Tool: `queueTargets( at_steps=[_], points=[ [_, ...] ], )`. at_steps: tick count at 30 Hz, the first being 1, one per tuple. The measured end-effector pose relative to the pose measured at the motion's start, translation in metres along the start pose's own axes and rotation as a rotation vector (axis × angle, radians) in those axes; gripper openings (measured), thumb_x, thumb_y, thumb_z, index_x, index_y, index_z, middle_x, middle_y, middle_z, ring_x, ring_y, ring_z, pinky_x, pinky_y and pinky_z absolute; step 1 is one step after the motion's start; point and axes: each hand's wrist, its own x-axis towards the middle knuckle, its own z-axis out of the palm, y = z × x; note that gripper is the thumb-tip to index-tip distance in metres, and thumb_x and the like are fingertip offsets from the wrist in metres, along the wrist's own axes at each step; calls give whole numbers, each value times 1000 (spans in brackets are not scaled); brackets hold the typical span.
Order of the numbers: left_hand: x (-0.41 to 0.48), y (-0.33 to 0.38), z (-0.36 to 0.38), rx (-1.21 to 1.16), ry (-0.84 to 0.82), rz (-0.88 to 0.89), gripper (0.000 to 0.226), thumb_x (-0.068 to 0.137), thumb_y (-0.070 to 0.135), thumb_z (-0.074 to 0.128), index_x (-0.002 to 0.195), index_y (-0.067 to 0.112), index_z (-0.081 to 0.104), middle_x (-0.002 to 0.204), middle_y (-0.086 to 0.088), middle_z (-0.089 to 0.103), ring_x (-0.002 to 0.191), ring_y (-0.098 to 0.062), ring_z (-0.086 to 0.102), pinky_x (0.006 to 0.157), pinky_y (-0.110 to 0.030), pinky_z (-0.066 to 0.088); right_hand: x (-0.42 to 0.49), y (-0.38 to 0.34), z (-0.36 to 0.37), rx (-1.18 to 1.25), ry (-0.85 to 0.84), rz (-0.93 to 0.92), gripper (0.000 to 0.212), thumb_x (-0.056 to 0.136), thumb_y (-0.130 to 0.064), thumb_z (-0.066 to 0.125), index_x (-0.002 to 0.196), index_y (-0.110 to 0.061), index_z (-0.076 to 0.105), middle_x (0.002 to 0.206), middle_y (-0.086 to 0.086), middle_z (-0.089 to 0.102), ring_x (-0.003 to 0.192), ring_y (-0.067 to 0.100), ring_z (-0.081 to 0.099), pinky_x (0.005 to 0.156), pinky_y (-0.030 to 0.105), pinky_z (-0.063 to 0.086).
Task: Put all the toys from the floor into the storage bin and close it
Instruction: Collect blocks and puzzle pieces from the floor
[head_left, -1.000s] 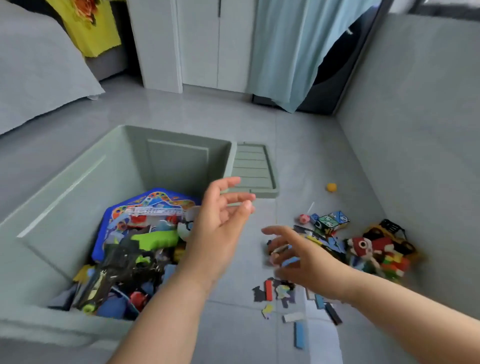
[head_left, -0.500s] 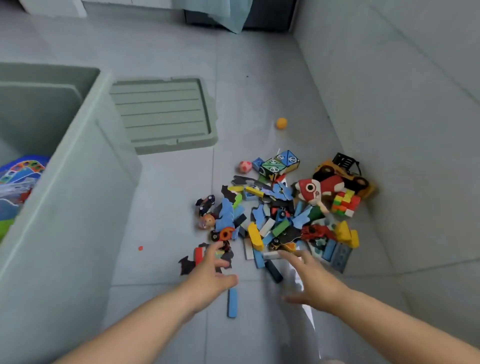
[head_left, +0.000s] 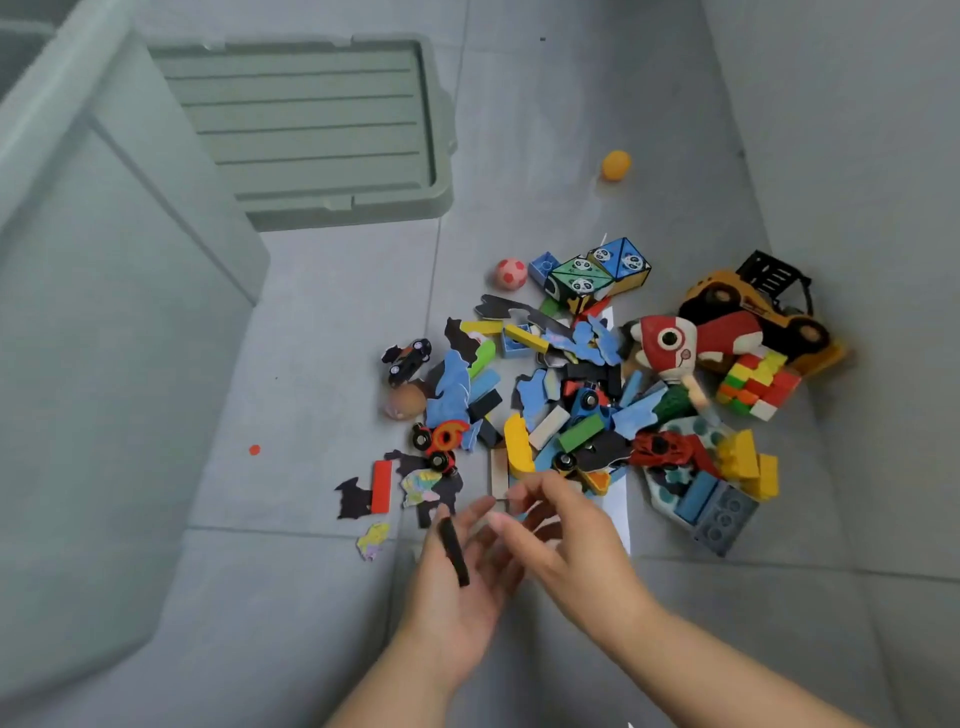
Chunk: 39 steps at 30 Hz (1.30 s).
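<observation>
Head view. Since half a second ago, we see both hands drawn together at the pile's near edge. The left hand (head_left: 457, 587), palm up and half open, now carries a black block (head_left: 454, 552); the right hand (head_left: 566, 540) reaches across with fingers loosely spread, empty. The toy pile (head_left: 597, 395) lies right of the storage bin (head_left: 119, 322), whose lid (head_left: 311, 130) rests on the floor.

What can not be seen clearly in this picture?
Head view only:
- Storage bin: inside hidden by its wall, top cut by the frame.
- Right hand: fingers motion-blurred, grip unclear.
- Left hand holds a dark block, its far face unseen.
- Lower toys buried under others.
</observation>
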Motion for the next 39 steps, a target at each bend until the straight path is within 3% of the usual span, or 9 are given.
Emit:
queueTargets(
  at_steps=[4,8,14,18,20,23,26,29,39],
  points=[
    [-1,16,-1,80,80,98,38,97,42,39,102,15,65,82,-6,59,74,-18,52,68,-29,45,43,1,-12,-515,-24,-70,57,85,-34,61,135,-31,35,135,0,34,116,18,44,87,31,48],
    [-4,31,-5,78,61,146,37,94,47,40,101,17,62,81,-3,57,73,-16,51,71,-27,45,66,20,6,-853,-189,-127,59,88,-14,56,140,-29,30,150,5,12,121,31,43,75,31,47],
    [-9,42,-7,-14,-69,109,53,91,60,38,113,16,61,102,-9,64,101,-27,59,83,-43,50,45,10,3,-289,208,-183,31,84,-10,64,112,-22,59,132,-4,41,110,10,47,82,25,47],
    [-10,47,-8,-66,-194,48,54,93,58,30,119,21,61,106,-13,70,93,-29,67,76,-40,51,-6,-31,19,-289,-144,-365,48,81,-53,55,125,-48,38,130,-27,28,111,-6,40,86,10,40],
    [-9,48,-11,-85,-196,30,46,94,53,34,110,21,64,97,-12,71,87,-27,66,72,-39,51,-10,-28,19,-315,-143,-303,54,79,-68,40,126,-42,41,130,-27,28,111,-5,42,87,13,43],
    [-8,44,-19,-102,-167,30,41,92,48,43,104,16,65,88,-12,66,77,-24,65,66,-36,57,12,-12,8,-436,9,-124,40,88,-45,51,122,-24,50,128,-6,40,110,11,50,89,29,48],
    [-8,41,-30,-71,-125,24,46,91,51,43,113,15,62,88,-13,65,75,-25,64,67,-36,57,34,11,16,-713,-154,30,54,89,-35,54,138,-26,31,140,5,30,124,25,40,94,35,44],
    [-7,42,-39,-90,-93,52,48,93,51,39,114,15,63,94,-14,66,80,-25,63,70,-36,57,46,27,34,-866,-240,-81,51,92,-24,51,138,-28,31,142,8,26,123,32,36,93,38,44],
    [-13,42,-32,-158,-112,63,51,91,54,39,123,19,59,120,-15,62,106,-32,59,87,-50,47,22,24,15,-384,-85,-133,33,84,-17,62,114,-30,57,107,-6,43,83,7,49,78,15,44]
  ],
)
